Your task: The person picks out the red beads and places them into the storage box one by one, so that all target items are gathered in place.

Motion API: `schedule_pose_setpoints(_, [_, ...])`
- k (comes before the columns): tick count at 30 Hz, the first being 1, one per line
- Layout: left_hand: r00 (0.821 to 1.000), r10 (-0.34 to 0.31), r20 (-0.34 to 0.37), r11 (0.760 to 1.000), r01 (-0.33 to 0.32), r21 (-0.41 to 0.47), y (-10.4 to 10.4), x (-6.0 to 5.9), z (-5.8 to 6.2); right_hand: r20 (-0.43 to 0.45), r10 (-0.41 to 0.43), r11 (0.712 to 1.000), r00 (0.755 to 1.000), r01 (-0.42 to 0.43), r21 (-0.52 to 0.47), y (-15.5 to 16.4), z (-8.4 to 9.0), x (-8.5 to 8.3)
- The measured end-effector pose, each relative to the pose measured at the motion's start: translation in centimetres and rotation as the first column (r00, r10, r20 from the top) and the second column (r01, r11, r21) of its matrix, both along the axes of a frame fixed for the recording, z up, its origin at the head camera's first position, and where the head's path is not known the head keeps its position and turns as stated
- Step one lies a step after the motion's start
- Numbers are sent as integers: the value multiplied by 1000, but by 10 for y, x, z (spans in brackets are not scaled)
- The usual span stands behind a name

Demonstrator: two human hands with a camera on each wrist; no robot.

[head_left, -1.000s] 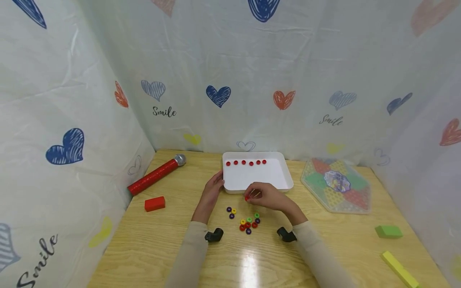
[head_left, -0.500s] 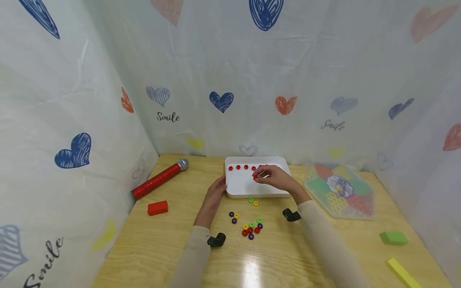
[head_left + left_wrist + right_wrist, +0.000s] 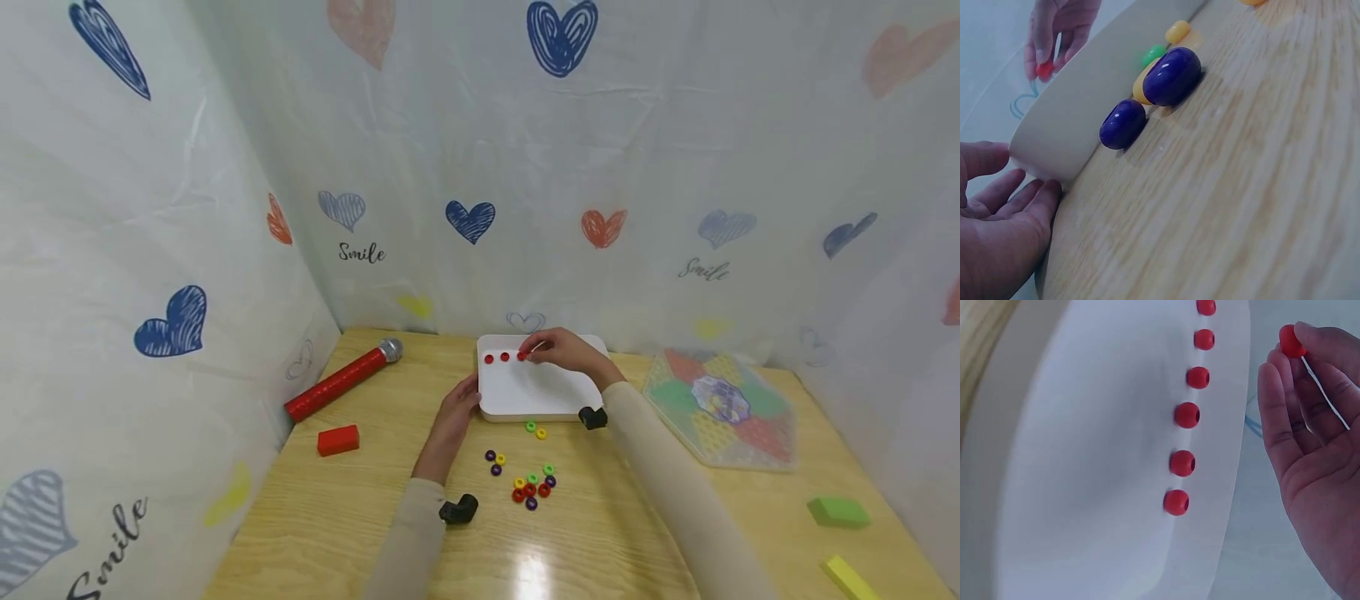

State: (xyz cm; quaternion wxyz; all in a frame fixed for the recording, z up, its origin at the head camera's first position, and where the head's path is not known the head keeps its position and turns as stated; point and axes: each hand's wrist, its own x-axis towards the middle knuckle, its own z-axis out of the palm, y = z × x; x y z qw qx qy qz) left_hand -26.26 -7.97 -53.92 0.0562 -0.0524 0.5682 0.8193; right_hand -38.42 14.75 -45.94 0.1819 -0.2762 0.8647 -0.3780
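Pinching a red bead [image 3: 1292,341] at its fingertips, the person's right hand [image 3: 562,348] hovers over the far part of a white tray [image 3: 542,393], the other fingers long and loosely bent. The bead sits at the very tips, out in front of the palm. Six more red beads [image 3: 1187,415] form a row inside the tray along its far side, each a little apart from the next; from the head camera the right hand hides part of that row. Exactly how high the pinched bead stands over the tray floor cannot be told. The left hand [image 3: 456,408] is at the tray's near left corner, its fingers loosely extended and spread, the tips touching the outside of the wall. Loose beads lie on the wooden table [image 3: 600,533] in front of the tray, between the two forearms: a green bead [image 3: 531,427] and a yellow bead [image 3: 541,433] side by side near its front wall, two purple beads [image 3: 496,470] with a yellow one nearer the left hand, and below them a larger cluster of mixed beads [image 3: 530,490] in red, green, yellow and purple. Well to the left lie a red toy microphone [image 3: 336,385] and a red block [image 3: 338,440]; to the right are a clear plastic case [image 3: 720,398] with coloured sections, a green block [image 3: 838,512] and a yellow block [image 3: 850,577].
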Motion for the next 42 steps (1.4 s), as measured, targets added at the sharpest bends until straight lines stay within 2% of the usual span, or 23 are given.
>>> schedule_pose_setpoints(6, [1000,0,-4,1000,0,5,2,1,-2,59,0,1000,998,0,9,-8,-3,-11])
schedule_pose_setpoints(12, [1000,-1,-7,1000,1,16,2,1,-5,74,2,998,997,-7,67,-14,-7,-20])
schedule_pose_setpoints(18, [1000,-3,-6,1000,3,-1,2,3,-7,55,28,993,998,-34,109,-20,-12,-27])
schedule_pose_setpoints(27, [1000,-8,8,1000,8,-11,5,6,-5,50,-46,985,998,37,171,-24,-16,-29])
schedule_pose_setpoints(32, [1000,-3,31,1000,3,-16,3,4,-3,35,-70,979,997,62,195,-30,-18,-32])
schedule_pose_setpoints(38, [1000,-6,24,1000,6,-23,1,2,-1,-39,-27,977,999,35,211,-34,-26,-37])
schedule_pose_setpoints(42, [1000,-5,1,1000,5,-20,0,1,-2,-53,-16,978,998,26,206,-37,-27,-36])
